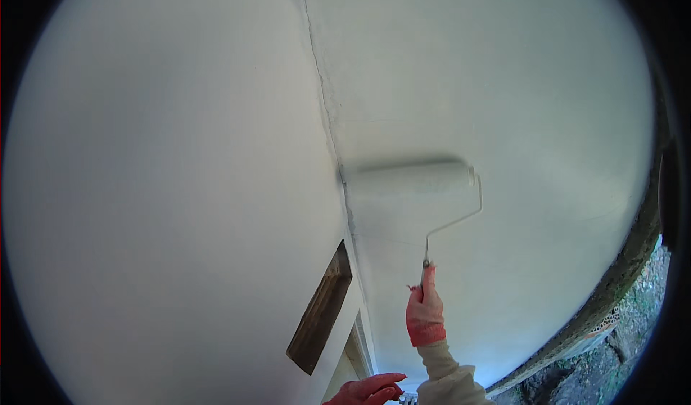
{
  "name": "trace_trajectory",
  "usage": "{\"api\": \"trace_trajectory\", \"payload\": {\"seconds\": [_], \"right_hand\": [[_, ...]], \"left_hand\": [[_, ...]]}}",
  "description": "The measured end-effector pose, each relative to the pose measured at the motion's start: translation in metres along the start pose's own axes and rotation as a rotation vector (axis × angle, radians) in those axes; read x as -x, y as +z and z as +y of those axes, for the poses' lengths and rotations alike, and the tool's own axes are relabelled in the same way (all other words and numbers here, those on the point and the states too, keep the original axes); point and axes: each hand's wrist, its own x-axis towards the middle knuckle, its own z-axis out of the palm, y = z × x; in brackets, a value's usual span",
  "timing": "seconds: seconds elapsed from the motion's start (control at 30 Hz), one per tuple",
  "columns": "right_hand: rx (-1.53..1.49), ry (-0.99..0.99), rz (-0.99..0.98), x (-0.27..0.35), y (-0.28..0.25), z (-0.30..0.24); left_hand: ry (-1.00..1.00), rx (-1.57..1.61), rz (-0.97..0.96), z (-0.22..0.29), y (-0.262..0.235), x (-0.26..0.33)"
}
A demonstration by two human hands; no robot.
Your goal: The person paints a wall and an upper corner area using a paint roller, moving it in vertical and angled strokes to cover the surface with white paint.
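My right hand [425,313], in a red glove, is closed round the handle of a paint roller [414,180]. The roller's long white sleeve lies level against the pale painted surface [547,102]. Its left end reaches close to a rough, cracked seam [327,113]. From the sleeve's right end, a bent wire frame runs down to the handle. At the lower edge, my left hand [371,389], also gloved in red, shows only in part. Its fingers are stretched toward the right, and I see nothing in them.
Left of the seam spreads another smooth, pale surface [173,174]. A narrow opening with a brown interior [322,311] cuts into it near the seam. Along the right runs a dark, rough edge [612,293], with blurred, mottled ground [637,326] beyond.
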Motion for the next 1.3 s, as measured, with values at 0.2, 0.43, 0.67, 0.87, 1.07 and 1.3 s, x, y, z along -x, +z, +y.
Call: {"api": "trace_trajectory", "payload": {"seconds": [0.2, 0.43, 0.67, 0.87, 1.07, 1.3], "right_hand": [[-0.219, -0.154, 0.033, -0.161, -0.022, -0.166], [-0.172, -0.13, 0.002, -0.204, -0.043, -0.22], [-0.097, -0.161, 0.068, -0.073, 0.015, -0.053], [-0.712, 0.081, -0.135, -0.098, 0.005, -0.095], [-0.318, -0.777, -0.222, -0.125, -0.022, -0.094], [-1.054, 0.285, -0.433, -0.143, -0.01, -0.125]], "left_hand": [[0.021, -0.064, 0.058, 0.034, -0.002, 0.006], [0.103, 0.199, 0.318, 0.034, 0.008, -0.014], [0.262, -0.207, 0.628, 0.026, 0.008, -0.102], [0.659, -1.329, 0.463, 0.128, -0.031, -0.248], [0.723, -1.073, 0.624, 0.127, -0.046, -0.334], [0.416, -0.569, 0.506, 0.179, -0.045, -0.341]]}}
